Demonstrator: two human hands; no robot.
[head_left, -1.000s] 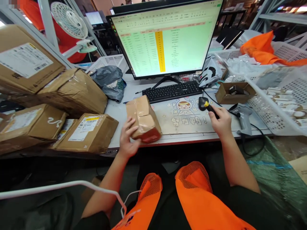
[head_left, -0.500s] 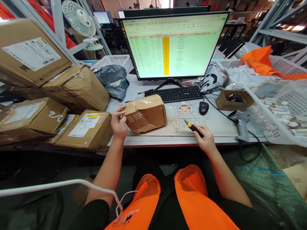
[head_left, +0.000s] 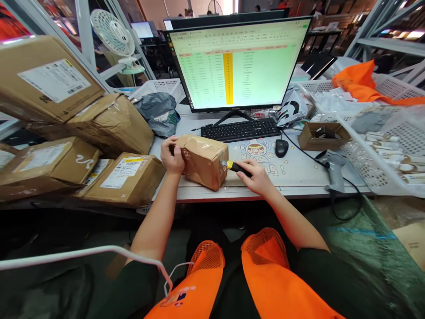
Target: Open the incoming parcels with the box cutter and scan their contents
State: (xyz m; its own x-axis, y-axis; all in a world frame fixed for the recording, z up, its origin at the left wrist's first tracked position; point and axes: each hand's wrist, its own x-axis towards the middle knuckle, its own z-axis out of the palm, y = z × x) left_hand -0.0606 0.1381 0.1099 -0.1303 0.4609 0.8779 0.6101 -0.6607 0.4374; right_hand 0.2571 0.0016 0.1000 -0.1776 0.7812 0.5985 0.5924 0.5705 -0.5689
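Cardboard, taped and dented, makes up the parcel (head_left: 203,160) lying on the desk (head_left: 299,175) near its front edge, just in front of the keyboard (head_left: 241,130). Its long axis runs left to right and slightly toward the person, so one short end faces each hand. The left hand (head_left: 172,156) grips the left end, fingers curled over the top edge and thumb on the near side, pinning the parcel down. The right hand (head_left: 257,176) is closed around a cutter (head_left: 236,167) with a yellow and black handle; its tip points left and meets the parcel's right end near the top corner. Whether the blade is already in the tape is hard to tell, since the tip is small and partly in shadow. The right hand is thus the nearer one to that end, and the parcel lies directly left of its fingers. A mouse (head_left: 281,148) and a scanner (head_left: 334,166) lie to the right, well apart from both hands. More boxes (head_left: 122,179) are stacked at the left, just beside the left forearm.
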